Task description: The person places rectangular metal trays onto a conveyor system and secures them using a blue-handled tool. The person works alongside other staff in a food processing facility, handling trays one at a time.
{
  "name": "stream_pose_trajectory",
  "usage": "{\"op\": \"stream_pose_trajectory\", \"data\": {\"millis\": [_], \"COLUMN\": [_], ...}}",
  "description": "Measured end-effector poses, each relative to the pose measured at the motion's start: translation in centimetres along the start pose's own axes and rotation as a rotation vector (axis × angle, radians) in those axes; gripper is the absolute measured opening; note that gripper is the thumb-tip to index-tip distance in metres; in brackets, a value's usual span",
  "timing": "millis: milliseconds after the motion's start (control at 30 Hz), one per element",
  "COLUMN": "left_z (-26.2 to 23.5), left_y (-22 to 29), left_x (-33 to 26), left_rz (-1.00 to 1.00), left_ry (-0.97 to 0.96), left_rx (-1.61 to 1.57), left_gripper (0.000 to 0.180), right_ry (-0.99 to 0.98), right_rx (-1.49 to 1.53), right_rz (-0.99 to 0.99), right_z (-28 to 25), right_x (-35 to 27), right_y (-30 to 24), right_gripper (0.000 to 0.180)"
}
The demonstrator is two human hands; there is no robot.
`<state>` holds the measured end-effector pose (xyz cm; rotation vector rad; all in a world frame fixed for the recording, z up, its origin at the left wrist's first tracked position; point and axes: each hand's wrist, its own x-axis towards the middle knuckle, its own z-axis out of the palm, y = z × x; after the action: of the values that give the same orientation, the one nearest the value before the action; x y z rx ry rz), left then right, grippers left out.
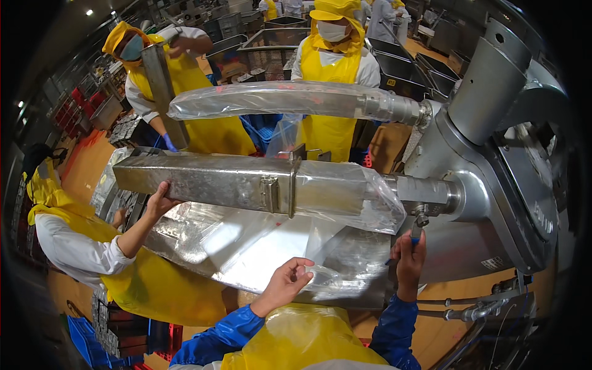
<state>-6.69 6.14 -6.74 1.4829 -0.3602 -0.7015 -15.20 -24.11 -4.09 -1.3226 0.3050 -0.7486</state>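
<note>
My left hand [285, 285] pinches a strip of clear plastic film [324, 279] over the shiny metal table [265, 250]. At the right, my right hand [408, 262] closes around a blue-handled valve lever [416, 235] under a metal pipe fitting [424, 192]. A long rectangular metal mould [206, 179] lies level before me, its right end at a plastic-wrapped nozzle [342, 190] joined to that fitting. A co-worker's bare hand [161, 202] supports the mould's left part from below.
A second plastic-covered nozzle [265, 100] runs above the mould. The large grey machine [487, 172] fills the right side. Across the table, one person [185, 105] grips an upright metal mould [165, 95]; another person [336, 68] stands beside. Stacked moulds [114, 327] sit lower left.
</note>
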Motion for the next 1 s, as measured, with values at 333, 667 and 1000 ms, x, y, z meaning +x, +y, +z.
{"op": "stream_pose_trajectory", "data": {"millis": [333, 667, 1000], "left_z": [0.1, 0.4, 0.4], "left_y": [-0.4, 0.2, -0.1], "left_x": [-0.1, -0.3, -0.4], "left_rz": [0.013, -0.014, 0.009], "left_ry": [-0.002, 0.004, 0.015], "left_rx": [-0.011, -0.029, -0.011], "left_gripper": [0.026, 0.026, 0.025], "right_ry": [-0.062, -0.085, -0.022], "right_rx": [-0.075, -0.09, -0.057], "right_rz": [-0.015, -0.003, 0.009], "right_z": [0.1, 0.2, 1.1], "right_x": [0.2, 0.3, 0.3], "right_y": [-0.6, -1.2, -1.7], "right_gripper": [0.011, 0.012, 0.011]}}
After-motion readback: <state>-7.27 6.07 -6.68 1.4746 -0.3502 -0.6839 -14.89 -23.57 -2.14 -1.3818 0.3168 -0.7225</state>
